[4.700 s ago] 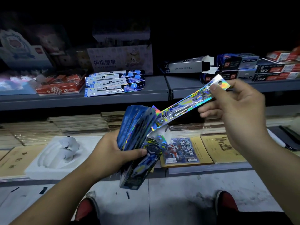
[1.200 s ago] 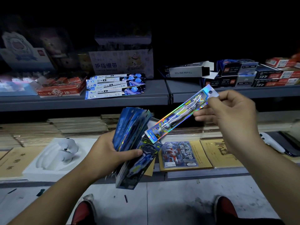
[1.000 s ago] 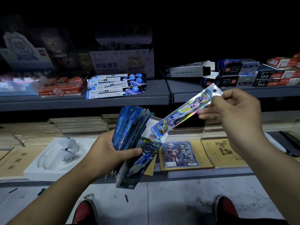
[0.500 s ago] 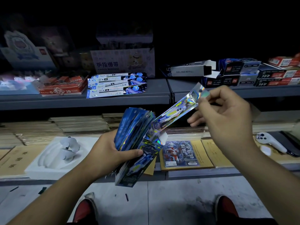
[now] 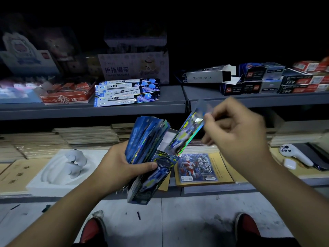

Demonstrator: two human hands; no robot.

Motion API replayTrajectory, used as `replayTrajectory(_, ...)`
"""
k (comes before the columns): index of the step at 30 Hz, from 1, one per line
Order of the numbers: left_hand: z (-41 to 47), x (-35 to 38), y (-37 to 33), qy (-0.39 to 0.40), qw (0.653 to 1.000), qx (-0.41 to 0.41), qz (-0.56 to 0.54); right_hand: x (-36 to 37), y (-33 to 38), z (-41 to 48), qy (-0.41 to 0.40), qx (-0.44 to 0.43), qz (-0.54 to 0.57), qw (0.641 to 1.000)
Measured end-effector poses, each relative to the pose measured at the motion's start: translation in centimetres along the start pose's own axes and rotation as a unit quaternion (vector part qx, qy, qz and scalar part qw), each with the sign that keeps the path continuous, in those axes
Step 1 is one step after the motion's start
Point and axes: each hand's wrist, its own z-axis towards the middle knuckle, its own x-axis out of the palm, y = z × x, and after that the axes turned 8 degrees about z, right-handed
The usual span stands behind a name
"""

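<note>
Dim shop shelves [image 5: 142,107] are faced. A box [image 5: 151,182] with a bundle [image 5: 146,136] fanned from it is gripped in the left hand [image 5: 121,164], thumb across its front. One packet [image 5: 187,134], pinched at its top by the right hand [image 5: 236,132], has been swung from a shallow slant to steep. Its lower end is now at the box mouth, so insertion is judged under way.

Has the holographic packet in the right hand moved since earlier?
Yes: the holographic packet has dropped leftward below the grey shelf edge, toward the blue bundle.
</note>
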Motion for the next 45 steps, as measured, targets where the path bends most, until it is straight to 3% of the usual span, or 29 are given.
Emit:
replayTrajectory(3,0.0,0.0,0.1,0.002,1.000,-0.002,-0.001,0.3,0.0,-0.3,0.223,0.107,-0.131,0.960)
replayTrajectory(4,0.0,0.0,0.1,0.001,1.000,-0.004,0.000,0.3,-0.1,-0.4,0.256,0.123,-0.151,0.947)
replayTrajectory(9,0.2,0.0,0.4,0.006,1.000,-0.007,0.001,0.4,-0.1,-0.1,0.132,0.056,-0.063,0.988)
replayTrajectory(12,0.1,0.2,0.5,0.012,1.000,-0.002,-0.002,0.7,0.2,-0.3,0.128,0.056,-0.002,0.990)
replayTrajectory(28,0.5,1.0,1.6,0.017,0.998,0.008,0.067,3.2,-0.9,-0.9,0.128,0.156,0.064,0.977)
replayTrajectory(36,0.6,0.8,1.5,0.026,0.997,0.011,0.068,2.0,0.0,0.6,-0.044,0.211,0.249,0.944)
replayTrajectory(45,0.7,1.0,1.8,0.019,0.997,0.013,0.077,1.2,0.4,0.8,-0.089,0.239,0.286,0.924)
